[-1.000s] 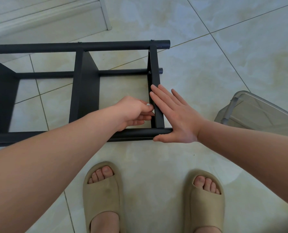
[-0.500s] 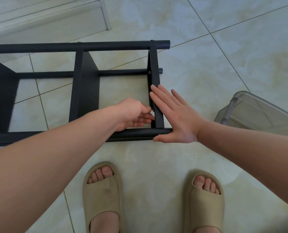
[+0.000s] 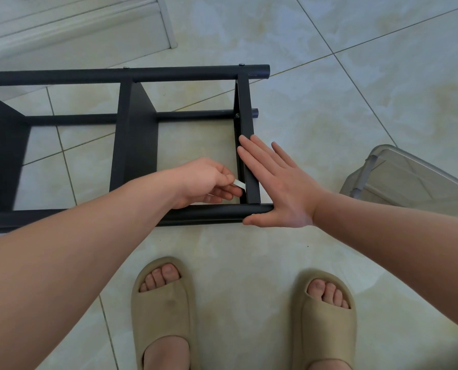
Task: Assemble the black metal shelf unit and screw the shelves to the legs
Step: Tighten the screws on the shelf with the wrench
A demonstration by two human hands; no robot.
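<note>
Left hand (image 3: pixel 206 180) curled in a pinch, right hand (image 3: pixel 281 188) flat, fingers straight

The left hand (image 3: pixel 204 182) has been turned slightly at the wrist, so that the thumb is now carried lower and a little farther back from the black metal end shelf (image 3: pixel 246 126) than half a second ago. A small silvery flat tool (image 3: pixel 240 184), glimpsed only as a white speck above the thumb a second ago and then hidden entirely, is now exposed, pinched between thumb and fingers. Its tip is laid against the inner face of that shelf, just above the nearer black round metal leg (image 3: pixel 217 211).
</note>
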